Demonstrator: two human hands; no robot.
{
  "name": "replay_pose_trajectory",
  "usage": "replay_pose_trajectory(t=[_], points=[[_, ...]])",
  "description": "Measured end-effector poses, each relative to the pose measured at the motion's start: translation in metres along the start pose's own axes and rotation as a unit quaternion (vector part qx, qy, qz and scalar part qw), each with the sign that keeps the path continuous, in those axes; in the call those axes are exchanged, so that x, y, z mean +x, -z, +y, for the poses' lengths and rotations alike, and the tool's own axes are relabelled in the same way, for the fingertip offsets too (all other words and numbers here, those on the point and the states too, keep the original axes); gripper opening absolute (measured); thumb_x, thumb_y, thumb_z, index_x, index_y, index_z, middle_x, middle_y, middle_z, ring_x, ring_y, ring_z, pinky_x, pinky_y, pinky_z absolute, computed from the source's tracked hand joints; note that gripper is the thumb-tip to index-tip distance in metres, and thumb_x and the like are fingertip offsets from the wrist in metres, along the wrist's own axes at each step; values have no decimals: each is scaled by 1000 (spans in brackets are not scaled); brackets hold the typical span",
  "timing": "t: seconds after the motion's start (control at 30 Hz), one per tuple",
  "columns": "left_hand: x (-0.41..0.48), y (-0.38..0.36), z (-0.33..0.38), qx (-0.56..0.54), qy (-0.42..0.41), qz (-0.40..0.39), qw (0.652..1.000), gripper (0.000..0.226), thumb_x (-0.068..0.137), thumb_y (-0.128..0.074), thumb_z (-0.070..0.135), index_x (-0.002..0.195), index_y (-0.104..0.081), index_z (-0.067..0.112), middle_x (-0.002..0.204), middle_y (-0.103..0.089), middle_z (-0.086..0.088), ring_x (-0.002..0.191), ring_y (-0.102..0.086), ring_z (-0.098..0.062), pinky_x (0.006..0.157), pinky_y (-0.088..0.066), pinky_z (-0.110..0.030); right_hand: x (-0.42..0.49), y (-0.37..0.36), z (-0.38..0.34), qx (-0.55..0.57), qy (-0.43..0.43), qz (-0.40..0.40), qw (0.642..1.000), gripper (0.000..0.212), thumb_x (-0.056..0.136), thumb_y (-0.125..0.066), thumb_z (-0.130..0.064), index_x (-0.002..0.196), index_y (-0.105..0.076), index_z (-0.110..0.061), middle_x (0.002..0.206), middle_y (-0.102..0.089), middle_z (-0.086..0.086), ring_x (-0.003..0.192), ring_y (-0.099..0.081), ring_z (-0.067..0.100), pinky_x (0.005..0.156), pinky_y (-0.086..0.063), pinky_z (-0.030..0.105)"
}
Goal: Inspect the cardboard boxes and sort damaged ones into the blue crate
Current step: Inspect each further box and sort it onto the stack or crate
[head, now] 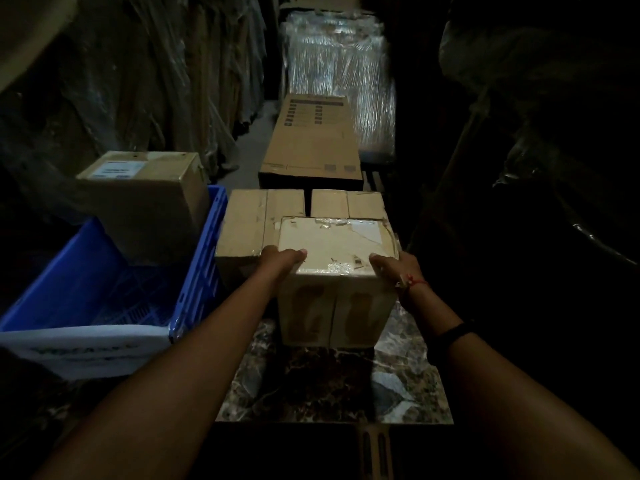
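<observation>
In a dim storeroom aisle, a person's left hand (282, 259) and right hand (394, 268) clasped a taped cardboard box (334, 249) by its opposite sides, thumbs hooked over the top, above a marble-patterned surface (311, 382); whether it rested there could not be told. The blue crate (204, 258) stood just to the left, with two more boxes (249, 223) close behind the held one.

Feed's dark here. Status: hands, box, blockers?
Left hand and right hand grip the taped box, tape torn on top. Blue crate at left, labelled box at its far end.
</observation>
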State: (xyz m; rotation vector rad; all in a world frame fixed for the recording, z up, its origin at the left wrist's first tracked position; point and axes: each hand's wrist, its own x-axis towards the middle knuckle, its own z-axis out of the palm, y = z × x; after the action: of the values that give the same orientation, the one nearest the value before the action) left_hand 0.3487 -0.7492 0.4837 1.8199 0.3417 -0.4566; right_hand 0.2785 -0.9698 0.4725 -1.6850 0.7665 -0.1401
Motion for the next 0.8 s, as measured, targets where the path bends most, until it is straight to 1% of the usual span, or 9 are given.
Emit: replay_pose_trajectory(t=[0.1, 0.17, 0.23, 0.37, 0.43, 0.5, 0.57, 0.7, 0.8], points=[[-6, 0, 4, 9, 2, -4, 1000, 75, 83, -74, 31, 142, -36, 4, 138, -50, -20, 117, -55, -39, 94, -52, -50, -4, 2, -3, 11, -12, 5, 1000, 51, 73, -76, -24, 120, -62, -9, 106, -67, 8, 98, -65, 27, 91, -55, 44], [-10, -1, 6, 18, 7, -4, 1000, 74, 85, -73, 30, 142, -34, 4, 139, -48, -21, 118, -54, -39, 95, -51, -50, -6, 5, -3, -5, -16, 18, 1000, 58, 72, -76, -27, 125, -59, -9, 113, -66, 10, 101, -64, 29, 92, -54, 44], [-15, -1, 4, 24, 10, -5, 1000, 76, 84, -74, 30, 143, -33, 3, 141, -47, -21, 119, -53, -39, 96, -51, -50, -10, 7, -2, -17, -9, 19, 1000, 60, 72, -76, -28, 126, -58, -8, 116, -65, 11, 102, -63, 29, 91, -54, 45], [-23, 0, -3, 10, 10, -10, 1000, 83, 83, -75, 28, 147, -29, 2, 142, -46, -22, 120, -53, -39, 96, -51, -50, -18, 13, 5, -12, -7, 14, 1000, 48, 76, -75, -25, 119, -62, -6, 105, -66, 9, 97, -65, 29, 88, -56, 45], [-29, 1, -8, 18, 3, -4, 1000, 84, 82, -77, 26, 148, -29, 3, 143, -45, -20, 123, -52, -38, 96, -51, -45, -24, 17, 8, -20, 5, 3, 1000, 48, 68, -78, -28, 109, -66, -6, 99, -69, 8, 91, -67, 27, 85, -57, 44], [-35, 4, -14, 24, -8, -4, 1000, 78, 79, -80, 21, 143, -39, 2, 138, -52, -17, 120, -55, -34, 92, -51, -40, -29, 22, 11, -26, 9, 0, 1000, 53, 57, -83, -27, 104, -67, -6, 95, -71, 8, 82, -68, 22, 71, -58, 36], [-41, 10, -19, 29, -15, -3, 999, 68, 74, -83, 16, 133, -51, 2, 130, -60, -15, 115, -58, -32, 89, -52, -39, -37, 28, 12, -24, 13, 3, 1000, 42, 61, -86, -14, 97, -67, -5, 86, -68, 5, 72, -63, 15, 57, -50, 26], [-57, 22, -28, 42, -21, -9, 999, 66, 69, -85, 13, 128, -56, 3, 128, -61, -13, 119, -55, -31, 82, -48, -35, -54, 38, 14, -19, 23, -17, 999, 34, 60, -88, -9, 87, -67, -6, 80, -66, 2, 70, -60, 12, 53, -44, 25], [-67, 27, -34, 48, -35, -8, 998, 62, 70, -85, 9, 126, -58, 4, 127, -62, -13, 120, -55, -31, 85, -48, -37, -65, 39, 16, -25, 40, -20, 999, 36, 58, -89, -6, 86, -67, -5, 78, -64, 2, 69, -60, 12, 54, -45, 25]])
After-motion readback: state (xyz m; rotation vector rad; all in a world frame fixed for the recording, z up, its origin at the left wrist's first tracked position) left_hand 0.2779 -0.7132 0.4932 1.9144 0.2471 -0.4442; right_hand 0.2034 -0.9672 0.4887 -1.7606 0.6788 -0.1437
